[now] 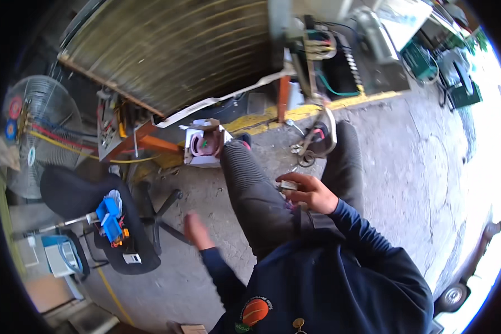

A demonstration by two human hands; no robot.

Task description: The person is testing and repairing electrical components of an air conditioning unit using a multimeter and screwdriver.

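Block (288, 185), small and pale, between the legs (256, 203), kinda sketchy
Right grip (317, 196) has it pinched; if that loosens, it could hit the floor (398, 183). Left grip (197, 229) is blurred, can't tell its state.

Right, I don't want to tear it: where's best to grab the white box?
Probably the near wall of the white box, left hand coming from your side: that edge looks exposed, while the orange support stands close on the left and your left leg hides part of the right. The raised flaps look thin.
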